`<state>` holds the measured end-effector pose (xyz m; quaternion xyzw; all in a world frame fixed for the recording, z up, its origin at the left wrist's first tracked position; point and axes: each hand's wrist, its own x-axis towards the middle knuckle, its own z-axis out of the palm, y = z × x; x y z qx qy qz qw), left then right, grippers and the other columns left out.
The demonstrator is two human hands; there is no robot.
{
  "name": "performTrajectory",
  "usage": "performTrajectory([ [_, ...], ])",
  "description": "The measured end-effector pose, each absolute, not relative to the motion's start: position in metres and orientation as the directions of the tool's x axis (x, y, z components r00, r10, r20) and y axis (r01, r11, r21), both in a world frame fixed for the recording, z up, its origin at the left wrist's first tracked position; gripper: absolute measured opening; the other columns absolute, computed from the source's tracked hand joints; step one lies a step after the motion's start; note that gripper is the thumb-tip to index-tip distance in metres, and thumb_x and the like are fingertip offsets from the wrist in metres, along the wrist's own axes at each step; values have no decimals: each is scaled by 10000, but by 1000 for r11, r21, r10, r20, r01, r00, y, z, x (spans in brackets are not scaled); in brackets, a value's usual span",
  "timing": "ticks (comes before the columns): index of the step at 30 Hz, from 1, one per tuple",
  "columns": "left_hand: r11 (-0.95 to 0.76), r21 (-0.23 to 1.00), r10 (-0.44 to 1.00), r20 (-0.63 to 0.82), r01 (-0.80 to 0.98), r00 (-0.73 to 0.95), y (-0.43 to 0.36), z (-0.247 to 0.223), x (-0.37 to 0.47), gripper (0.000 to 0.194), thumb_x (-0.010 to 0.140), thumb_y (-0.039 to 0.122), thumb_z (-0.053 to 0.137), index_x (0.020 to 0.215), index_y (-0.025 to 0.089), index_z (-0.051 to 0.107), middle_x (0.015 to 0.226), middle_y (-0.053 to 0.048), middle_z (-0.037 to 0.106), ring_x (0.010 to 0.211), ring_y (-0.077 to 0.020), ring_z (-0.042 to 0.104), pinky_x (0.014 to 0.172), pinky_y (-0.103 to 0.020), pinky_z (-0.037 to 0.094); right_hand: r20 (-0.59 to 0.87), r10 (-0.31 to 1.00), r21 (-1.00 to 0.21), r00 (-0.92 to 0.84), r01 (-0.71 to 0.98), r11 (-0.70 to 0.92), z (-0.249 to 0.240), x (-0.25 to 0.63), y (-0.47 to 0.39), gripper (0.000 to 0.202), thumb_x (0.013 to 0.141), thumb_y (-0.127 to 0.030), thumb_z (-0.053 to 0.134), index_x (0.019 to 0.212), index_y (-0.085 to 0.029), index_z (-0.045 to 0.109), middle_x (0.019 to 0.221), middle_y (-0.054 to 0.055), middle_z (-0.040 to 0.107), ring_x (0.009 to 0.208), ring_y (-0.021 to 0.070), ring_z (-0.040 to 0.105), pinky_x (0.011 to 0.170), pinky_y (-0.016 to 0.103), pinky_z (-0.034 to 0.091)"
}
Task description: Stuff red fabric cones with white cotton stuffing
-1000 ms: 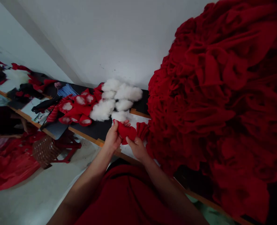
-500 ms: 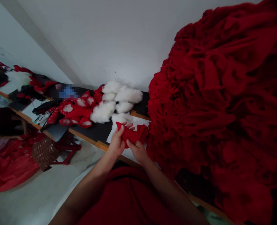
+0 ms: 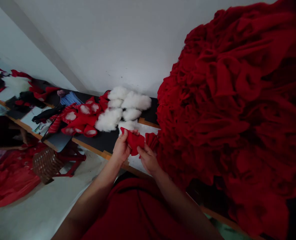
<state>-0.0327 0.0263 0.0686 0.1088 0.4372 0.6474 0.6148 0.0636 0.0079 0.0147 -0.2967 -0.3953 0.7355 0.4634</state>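
Observation:
Between my two hands is a small red fabric piece [image 3: 135,142], held up over the table's near edge. My left hand [image 3: 122,149] grips its left end, thumb on top and fingers behind the cloth. At its right edge my right hand [image 3: 148,158] pinches the fabric between thumb and fingers. Just right of it, more folded red cloth [image 3: 151,140] lies close to the big pile. White stuffing [image 3: 129,125] sits right behind my left hand.
A tall heap of red fabric pieces [image 3: 213,106] fills the right side. Leftward on the table [image 3: 107,140] lie white stuffing clumps [image 3: 109,119] and stuffed red pieces [image 3: 81,121]. A brown chair [image 3: 46,165] and red plastic bag [image 3: 15,176] stand left, near a person's arm [image 3: 22,133].
My hands have moved slightly apart, and the red piece is spread flatter between them. A gap now shows between it and the folded cloth on the right. The view has shifted slightly.

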Motion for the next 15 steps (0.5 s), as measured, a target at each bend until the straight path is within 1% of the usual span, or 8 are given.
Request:
performTrajectory([
  [2, 143, 698, 880, -414, -701, -233, 28, 68, -31, 222, 777, 331, 574, 705, 120, 579, 817, -73, 658, 893, -190, 619, 826, -335, 484, -61, 908, -885, -415, -398, -241, 16, 64, 8, 436, 768, -429, 547, 1170, -262, 522, 1221, 16, 556, 1135, 196, 502, 991, 373, 383],
  [4, 153, 683, 868, -438, -714, -233, 29, 68, -32, 219, 780, 322, 572, 700, 117, 574, 804, -76, 658, 889, -192, 620, 833, -342, 481, -70, 916, -917, -396, -336, -215, 19, 64, 9, 428, 753, -435, 558, 1137, -245, 544, 1211, 21, 562, 1143, 198, 493, 1007, 368, 367],
  [7, 132, 644, 870, -440, -754, -223, 26, 67, -34, 222, 783, 351, 563, 822, 134, 587, 841, -72, 659, 905, -193, 616, 845, -360, 474, -103, 933, -924, -346, -314, -218, 24, 63, 12, 388, 767, -437, 522, 1097, -236, 561, 1152, 19, 600, 1105, 194, 521, 996, 364, 380],
  [9, 109, 652, 881, -413, -750, -230, 22, 62, -32, 246, 768, 356, 582, 884, 140, 590, 885, -73, 658, 919, -192, 611, 852, -345, 468, -123, 935, -921, -334, -313, -233, 27, 59, 16, 364, 787, -414, 488, 1100, -240, 552, 1125, 16, 615, 1073, 190, 542, 972, 365, 404],
  [10, 104, 667, 884, -402, -738, -238, 21, 58, -32, 249, 758, 346, 596, 886, 132, 595, 885, -75, 658, 915, -190, 611, 852, -331, 466, -125, 935, -926, -331, -300, -230, 29, 58, 17, 350, 793, -394, 477, 1101, -243, 548, 1120, 17, 616, 1062, 188, 547, 959, 365, 414],
  [12, 92, 688, 873, -404, -720, -274, 19, 51, -32, 222, 756, 317, 603, 849, 114, 603, 842, -73, 660, 865, -174, 621, 840, -301, 467, -99, 946, -960, -308, -221, -172, 30, 55, 18, 322, 778, -335, 493, 1078, -235, 555, 1109, 30, 615, 1050, 194, 547, 942, 369, 420],
  [15, 68, 640, 815, -478, -765, -327, 24, 44, -42, 238, 809, 337, 530, 813, 110, 600, 787, -61, 654, 742, -138, 626, 795, -285, 483, -25, 967, -999, -255, -23, -32, 28, 55, 14, 195, 724, -254, 533, 899, -203, 604, 971, 51, 637, 966, 205, 558, 914, 381, 417],
])
